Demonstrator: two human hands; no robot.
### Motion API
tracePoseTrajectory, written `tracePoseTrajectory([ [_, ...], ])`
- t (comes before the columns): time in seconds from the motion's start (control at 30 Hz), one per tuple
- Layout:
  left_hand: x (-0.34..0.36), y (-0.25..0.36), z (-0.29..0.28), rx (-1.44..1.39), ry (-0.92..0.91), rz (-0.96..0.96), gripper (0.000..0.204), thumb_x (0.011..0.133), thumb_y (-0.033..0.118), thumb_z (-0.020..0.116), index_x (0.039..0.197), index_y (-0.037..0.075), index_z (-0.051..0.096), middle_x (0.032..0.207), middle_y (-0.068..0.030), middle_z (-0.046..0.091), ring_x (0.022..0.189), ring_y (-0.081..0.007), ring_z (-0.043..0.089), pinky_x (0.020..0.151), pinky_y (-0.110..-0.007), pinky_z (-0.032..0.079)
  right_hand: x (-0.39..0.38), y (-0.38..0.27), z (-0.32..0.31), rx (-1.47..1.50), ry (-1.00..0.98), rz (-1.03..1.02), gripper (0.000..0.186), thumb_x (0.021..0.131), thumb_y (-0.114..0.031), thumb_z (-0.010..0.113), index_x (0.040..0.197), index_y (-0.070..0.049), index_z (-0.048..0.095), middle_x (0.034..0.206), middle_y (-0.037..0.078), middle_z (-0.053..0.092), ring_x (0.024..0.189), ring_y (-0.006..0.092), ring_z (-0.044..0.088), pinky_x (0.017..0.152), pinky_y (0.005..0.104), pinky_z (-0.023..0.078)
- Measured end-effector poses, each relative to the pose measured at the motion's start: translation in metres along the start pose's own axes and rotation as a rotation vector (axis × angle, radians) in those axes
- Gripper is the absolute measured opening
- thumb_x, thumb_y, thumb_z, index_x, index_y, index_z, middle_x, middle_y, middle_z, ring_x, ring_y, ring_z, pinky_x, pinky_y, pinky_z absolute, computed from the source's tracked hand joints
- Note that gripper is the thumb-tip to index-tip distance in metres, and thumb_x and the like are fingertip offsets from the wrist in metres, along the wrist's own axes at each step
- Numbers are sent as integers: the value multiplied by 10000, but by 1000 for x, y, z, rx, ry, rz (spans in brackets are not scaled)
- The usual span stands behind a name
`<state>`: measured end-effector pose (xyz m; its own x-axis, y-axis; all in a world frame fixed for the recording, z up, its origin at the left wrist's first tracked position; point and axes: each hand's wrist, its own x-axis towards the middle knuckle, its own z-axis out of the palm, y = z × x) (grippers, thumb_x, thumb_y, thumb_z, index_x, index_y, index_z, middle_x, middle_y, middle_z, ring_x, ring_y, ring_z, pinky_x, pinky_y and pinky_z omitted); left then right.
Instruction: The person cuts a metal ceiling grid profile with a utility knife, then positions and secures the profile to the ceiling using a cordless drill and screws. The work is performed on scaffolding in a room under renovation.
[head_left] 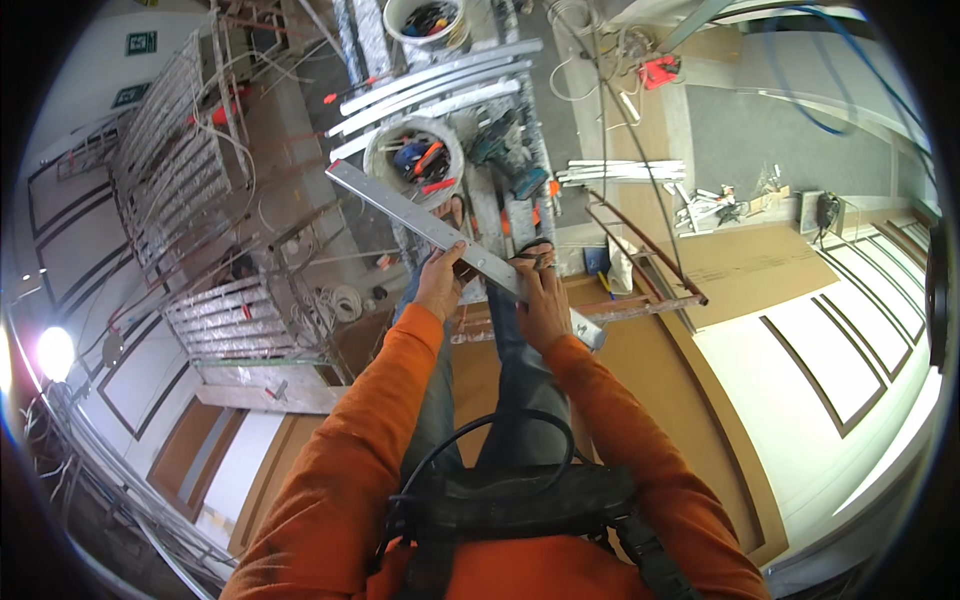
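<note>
A long silver metal profile (385, 202) with small holes slants across in front of me, from far left to near right. My left hand (440, 283) is closed round its near edge at about the middle. Further toward the near end, my right hand (545, 305) grips the same profile; its fingertips are partly hidden. Beyond the profile's far part stands a white bucket (369, 155) with hand tools in it. A dusty teal power tool (515, 165) lies to the right of that bucket. My feet are partly visible on the planks just past my hands.
More metal profiles (440, 88) lie across the planks behind the bucket, near a second bucket (390, 22). Rusty scaffold rail (650, 305) runs at the right. Scaffolding with stained planks (180, 140) stands left. White strips (625, 172) lie on the floor below; a lamp (55, 352) glares left.
</note>
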<state>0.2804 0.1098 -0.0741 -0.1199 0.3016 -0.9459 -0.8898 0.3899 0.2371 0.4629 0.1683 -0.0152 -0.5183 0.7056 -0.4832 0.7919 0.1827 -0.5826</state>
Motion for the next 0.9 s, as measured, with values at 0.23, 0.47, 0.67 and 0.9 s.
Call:
tracePoseTrajectory([
  [0.23, 112, -36, -139, -126, 160, -143, 387, 1002, 250, 593, 1321, 57, 491, 1199, -126, 585, 1093, -266, 597, 943, -409, 529, 91, 49, 132, -320, -402, -71, 501, 727, 12, 650, 1212, -93, 586, 1129, 148, 517, 1111, 396, 534, 926, 495, 434],
  [0.47, 227, -35, -175, -102, 116, -268, 510, 1008, 289, 577, 1428, 52, 412, 1311, -128, 560, 1202, -258, 533, 1008, -400, 478, 167, 154, 250, -387, -243, -146, 449, 778, -37, 641, 1215, -141, 621, 1112, 117, 541, 1063, 356, 562, 895, 468, 441],
  [0.67, 260, -28, -186, 174, 38, -98, 556, 968, 249, 641, 1454, 54, 454, 1252, -84, 634, 1082, -186, 626, 937, -315, 498, 216, 185, 268, -577, -104, -201, 478, 837, -76, 575, 1311, -130, 582, 1156, 107, 538, 1137, 312, 525, 977, 434, 421],
  [0.9, 282, -26, -232, 686, 100, 177, 383, 912, 167, 647, 1258, 2, 643, 1088, -53, 702, 943, -149, 647, 778, -274, 514, 219, 139, 258, -372, -18, -108, 532, 795, -3, 616, 1317, -70, 537, 1266, 132, 538, 1257, 344, 474, 1072, 476, 368],
])
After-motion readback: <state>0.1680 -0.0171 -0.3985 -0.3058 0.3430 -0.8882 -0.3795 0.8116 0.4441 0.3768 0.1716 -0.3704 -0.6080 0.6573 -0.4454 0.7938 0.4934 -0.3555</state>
